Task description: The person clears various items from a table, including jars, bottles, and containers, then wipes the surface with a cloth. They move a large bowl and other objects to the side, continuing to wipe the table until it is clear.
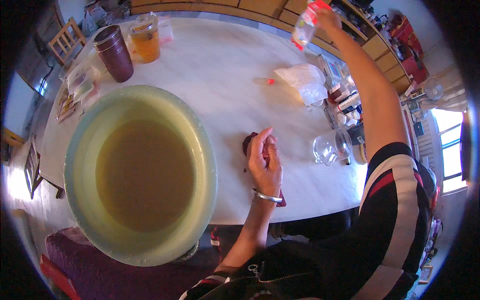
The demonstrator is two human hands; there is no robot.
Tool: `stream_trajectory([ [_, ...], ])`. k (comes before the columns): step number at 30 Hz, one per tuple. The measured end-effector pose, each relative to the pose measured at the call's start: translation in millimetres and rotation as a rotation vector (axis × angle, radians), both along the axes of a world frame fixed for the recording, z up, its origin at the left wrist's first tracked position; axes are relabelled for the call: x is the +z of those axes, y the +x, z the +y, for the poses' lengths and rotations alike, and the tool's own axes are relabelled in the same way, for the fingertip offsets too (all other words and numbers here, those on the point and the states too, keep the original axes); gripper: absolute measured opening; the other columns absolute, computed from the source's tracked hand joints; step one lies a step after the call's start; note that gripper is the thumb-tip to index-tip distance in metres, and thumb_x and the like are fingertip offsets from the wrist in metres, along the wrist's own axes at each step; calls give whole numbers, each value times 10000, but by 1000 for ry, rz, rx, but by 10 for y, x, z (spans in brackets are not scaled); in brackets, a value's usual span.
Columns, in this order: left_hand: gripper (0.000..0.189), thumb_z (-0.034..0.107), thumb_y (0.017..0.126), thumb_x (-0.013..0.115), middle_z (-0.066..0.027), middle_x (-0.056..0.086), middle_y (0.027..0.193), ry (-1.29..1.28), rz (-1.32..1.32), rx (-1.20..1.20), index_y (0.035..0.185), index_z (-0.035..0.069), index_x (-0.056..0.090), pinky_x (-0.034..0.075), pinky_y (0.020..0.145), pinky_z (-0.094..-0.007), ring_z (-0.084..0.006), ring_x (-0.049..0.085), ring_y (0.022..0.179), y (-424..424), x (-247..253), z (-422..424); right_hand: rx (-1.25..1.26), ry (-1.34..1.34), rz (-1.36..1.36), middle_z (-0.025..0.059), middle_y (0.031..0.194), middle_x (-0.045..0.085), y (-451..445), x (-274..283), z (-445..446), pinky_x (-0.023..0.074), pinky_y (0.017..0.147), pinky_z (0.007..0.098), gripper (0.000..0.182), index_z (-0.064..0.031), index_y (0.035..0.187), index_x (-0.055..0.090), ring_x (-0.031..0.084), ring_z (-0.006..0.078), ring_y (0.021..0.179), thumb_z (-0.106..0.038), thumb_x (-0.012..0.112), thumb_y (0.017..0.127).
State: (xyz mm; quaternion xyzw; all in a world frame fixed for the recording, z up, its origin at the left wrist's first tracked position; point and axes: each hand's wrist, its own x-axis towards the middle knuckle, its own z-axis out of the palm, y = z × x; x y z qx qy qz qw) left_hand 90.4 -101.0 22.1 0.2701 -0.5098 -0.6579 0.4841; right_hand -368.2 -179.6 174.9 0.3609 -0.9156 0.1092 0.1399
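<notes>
My right hand (pixel 328 19) is raised at the top right, gripping a clear plastic pouch (pixel 304 30) with red ends. A small red cap (pixel 270 81) lies on the table below it. Near the table's front edge, my left hand (pixel 264 159) rests with loosely curled fingers over a dark maroon cloth (pixel 249 143), and a silver bangle (pixel 267 195) circles that wrist. Whether those fingers hold the cloth is hidden. Left of this hand, a large pale green basin (pixel 204 157) contains cloudy brown liquid (pixel 146 176).
A maroon tumbler (pixel 114 54) and a lidded jug of amber liquid (pixel 145 41) stand at the back left. On the right are a crumpled white plastic bag (pixel 304 80), a clear glass vessel (pixel 332 147) and several bottles (pixel 348 103). A purple-covered seat (pixel 112 273) adjoins the basin.
</notes>
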Motion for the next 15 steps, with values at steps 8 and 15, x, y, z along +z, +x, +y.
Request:
stream_trajectory([
  [8,192,22,866,450,-43,559,818,-8,60,-26,1026,15,557,415,626,-190,-71,495,708,-46,17,85,-424,-468,-322,76,877,639,-450,-625,1305,509,535,301,352,-171,1030,635,618,187,658,-48,520,721],
  [15,206,7,857,452,-43,561,823,36,62,-22,1035,16,556,420,633,-192,-73,497,711,-62,35,62,-372,-339,-326,74,794,632,-378,-557,1407,493,462,293,293,-157,969,654,590,171,578,-45,510,739],
])
